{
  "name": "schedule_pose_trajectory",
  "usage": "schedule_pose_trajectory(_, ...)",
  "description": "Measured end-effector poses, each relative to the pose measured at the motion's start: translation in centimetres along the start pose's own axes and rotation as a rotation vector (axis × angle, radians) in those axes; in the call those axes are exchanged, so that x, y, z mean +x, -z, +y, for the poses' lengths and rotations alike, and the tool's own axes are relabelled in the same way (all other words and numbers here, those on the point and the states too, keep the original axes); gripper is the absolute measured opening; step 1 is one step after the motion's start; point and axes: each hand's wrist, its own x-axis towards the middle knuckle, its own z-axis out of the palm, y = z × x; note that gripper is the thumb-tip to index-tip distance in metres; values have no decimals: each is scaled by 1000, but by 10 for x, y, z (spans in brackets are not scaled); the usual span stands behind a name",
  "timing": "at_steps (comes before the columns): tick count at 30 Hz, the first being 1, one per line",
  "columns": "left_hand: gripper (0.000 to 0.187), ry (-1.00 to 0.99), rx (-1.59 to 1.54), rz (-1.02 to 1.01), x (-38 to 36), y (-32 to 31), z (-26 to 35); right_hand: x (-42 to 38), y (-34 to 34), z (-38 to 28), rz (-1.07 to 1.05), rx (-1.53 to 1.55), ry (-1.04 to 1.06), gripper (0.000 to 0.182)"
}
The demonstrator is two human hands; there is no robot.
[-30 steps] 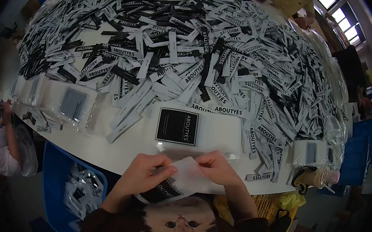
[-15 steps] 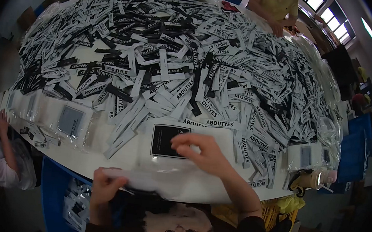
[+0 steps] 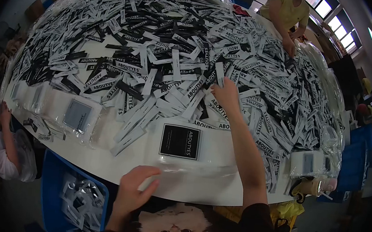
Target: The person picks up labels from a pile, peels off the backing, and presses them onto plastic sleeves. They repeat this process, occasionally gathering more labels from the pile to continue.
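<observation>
head view: right hand [image 3: 225,94] stretches far over the white table [image 3: 115,156], fingers spread and resting on the loose heap of black and white aboutyes paper strips [image 3: 186,62]. left hand [image 3: 136,185], fingers spread flat, pins the clear plastic bag stack [image 3: 193,175] at the near edge, likely so it stays put, beside the black square label card [image 3: 180,141].

White table [image 3: 115,156], heaped black and white label strips [image 3: 164,64], clear bag stacks [image 3: 183,145], bagged labels [image 3: 76,114]
</observation>
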Motion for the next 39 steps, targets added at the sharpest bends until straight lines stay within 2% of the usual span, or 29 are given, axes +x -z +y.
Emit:
schedule_pose_trajectory(1,27,-178,25,-26,18,-26,2,-10,15,-14,13,295,-79,27)
schedule_pose_trajectory(2,28,-357,50,-53,35,-47,4,-25,31,-31,99,253,-34,25)
schedule_pose_trajectory(3,31,-413,121,-66,51,-61,10,-43,46,-46,189,211,13,25)
schedule_pose_trajectory(5,34,-477,191,-82,64,-79,3,-94,75,-51,149,707,-146,28)
schedule_pose_trajectory(7,35,-427,364,-113,70,-93,-16,-156,97,-44,160,1044,-58,23)
schedule_pose_trajectory(10,30,-345,212,-87,60,-92,-22,-209,100,-21,289,1014,42,18)
schedule_pose_trajectory(12,27,-328,167,-70,60,-90,-21,-226,100,-9,415,434,83,14)
schedule_pose_trajectory(13,25,-323,120,-35,61,-91,-20,-236,104,0,474,353,-27,15)
schedule_pose_trajectory(14,21,-267,146,22,57,-95,-25,-245,105,2,481,350,-37,15)
schedule_pose_trajectory(16,21,-238,130,19,58,-95,-17,-250,106,-22,655,758,-75,15)
schedule_pose_trajectory(17,20,-207,119,31,59,-93,-14,-252,100,-15,675,625,62,15)
schedule_pose_trajectory(19,20,-220,117,26,59,-93,-17,-257,86,-2,543,363,-55,17)
schedule_pose_trajectory(20,20,-234,106,23,60,-93,-19,-264,82,-1,533,580,-189,19)
schedule_pose_trajectory(21,20,-241,106,31,60,-92,-18,-266,84,-2,557,765,-1,19)
schedule_pose_trajectory(22,22,-79,59,42,53,-90,-17,-269,85,-2,568,948,185,19)
schedule_pose_trajectory(23,23,87,15,41,46,-85,-15,-270,86,-2,554,858,158,20)
schedule_pose_trajectory(24,23,84,23,34,45,-81,-7,-272,79,3,511,671,25,21)
schedule_pose_trajectory(25,25,-63,17,160,45,-79,4,-272,73,6,466,483,-103,22)
schedule_pose_trajectory(26,27,-212,4,295,47,-79,9,-274,70,1,468,492,-183,24)
schedule_pose_trajectory(27,34,-293,44,262,41,-77,3,-279,68,-5,467,491,-178,24)
schedule_pose_trajectory(29,39,-384,91,159,33,-75,9,-295,64,-16,413,817,-444,22)
schedule_pose_trajectory(30,44,-419,68,83,28,-76,11,-297,65,-20,250,948,-362,20)
schedule_pose_trajectory(31,44,-413,66,85,25,-77,10,-291,63,-28,245,945,-365,20)
schedule_pose_trajectory(33,46,-547,174,-77,21,-78,7,-263,60,-48,127,866,-187,19)
schedule_pose_trajectory(35,44,-524,207,-101,18,-73,3,-230,76,-65,-219,462,-136,17)
schedule_pose_trajectory(36,39,-381,88,-129,19,-66,10,-224,80,-72,-348,363,-220,8)
schedule_pose_trajectory(37,34,-235,-32,-156,20,-60,15,-224,76,-75,-350,365,-213,8)
schedule_pose_trajectory(38,34,-235,-29,-150,20,-54,14,-227,68,-79,-354,442,-39,7)
schedule_pose_trajectory(39,30,-57,-93,-193,17,-45,12,-228,60,-84,-359,518,134,8)
